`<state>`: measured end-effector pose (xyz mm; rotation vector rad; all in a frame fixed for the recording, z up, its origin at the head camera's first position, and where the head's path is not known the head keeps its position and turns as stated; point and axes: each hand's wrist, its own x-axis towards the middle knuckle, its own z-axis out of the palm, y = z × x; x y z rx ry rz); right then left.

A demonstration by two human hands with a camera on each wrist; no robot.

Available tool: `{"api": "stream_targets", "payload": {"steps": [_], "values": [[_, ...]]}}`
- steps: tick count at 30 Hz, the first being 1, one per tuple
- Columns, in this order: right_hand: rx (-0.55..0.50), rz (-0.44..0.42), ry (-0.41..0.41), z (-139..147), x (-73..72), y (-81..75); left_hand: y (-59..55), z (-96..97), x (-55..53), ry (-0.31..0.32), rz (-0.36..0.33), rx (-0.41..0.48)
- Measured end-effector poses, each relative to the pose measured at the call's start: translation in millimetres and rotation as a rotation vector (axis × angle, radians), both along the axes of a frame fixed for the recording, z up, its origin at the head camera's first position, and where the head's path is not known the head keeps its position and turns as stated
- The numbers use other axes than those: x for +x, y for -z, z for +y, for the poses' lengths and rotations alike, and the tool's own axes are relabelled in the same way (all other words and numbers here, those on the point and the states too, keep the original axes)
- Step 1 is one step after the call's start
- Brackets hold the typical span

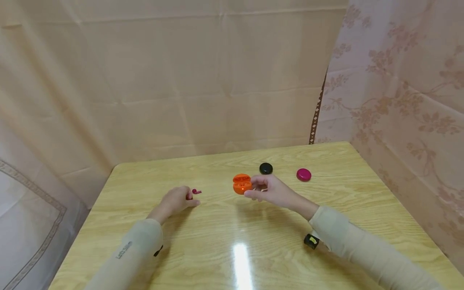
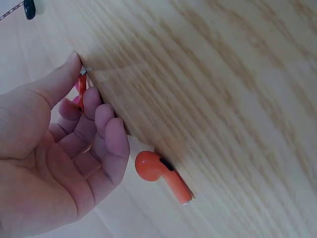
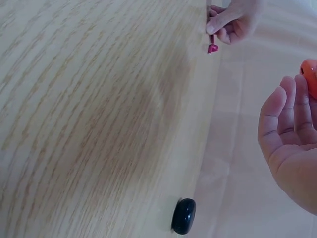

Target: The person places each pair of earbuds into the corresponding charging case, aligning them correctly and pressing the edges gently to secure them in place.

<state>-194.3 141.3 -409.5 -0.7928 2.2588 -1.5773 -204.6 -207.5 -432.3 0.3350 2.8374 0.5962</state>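
Note:
My left hand (image 1: 176, 201) is low over the left part of the table. In the left wrist view, its thumb and fingertips pinch an orange earbud (image 2: 82, 83) by the stem. Another orange earbud (image 2: 163, 171) lies on the wood beside the curled fingers; the hand hides it in the head view. A crimson earbud (image 1: 196, 191) lies just past the fingertips. My right hand (image 1: 270, 189) holds an orange earbud case (image 1: 242, 184) above the table, lid raised, thumb and fingers at its right side. Only the edge of that case shows in the right wrist view.
Behind the right hand, a black round case (image 1: 266, 168) rests on the wooden table (image 1: 217, 225). Farther right is a crimson round case (image 1: 303, 175). A small black device (image 1: 311, 241) sits by the right sleeve. Beige curtains (image 1: 163, 80) hang along the table's back edge.

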Motion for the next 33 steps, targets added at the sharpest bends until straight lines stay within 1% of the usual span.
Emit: {"api": "stream_targets", "payload": {"steps": [5,10,14,17,20,21,25,33], "values": [[0.0,-0.014,0.007,2,0.8,0.6,0.2,-1.1,0.2,0.005,-0.033,-0.011],[-0.001,-0.032,0.008,0,0.9,1.8,-2.1,-3.0,-0.5,0.052,-0.058,-0.031],[-0.002,-0.047,0.013,0,0.3,2.5,-3.5,-2.2,-3.6,0.105,-0.042,-0.051],[-0.002,-0.054,0.012,1,0.0,2.1,-2.5,-1.0,-5.9,0.12,-0.031,-0.062],[0.0,-0.057,0.01,2,-0.5,0.6,-1.3,-0.6,-8.2,0.11,-0.034,-0.055],[0.002,-0.059,0.011,2,-0.7,0.1,-1.3,-0.5,-8.8,0.097,-0.04,-0.049],[0.008,-0.077,0.018,3,-1.3,-1.4,-1.8,-1.1,-10.8,0.084,-0.031,-0.037],[-0.025,-0.138,-0.002,-1,1.4,-1.8,-0.7,-4.6,-6.8,0.08,0.008,-0.027]]}}
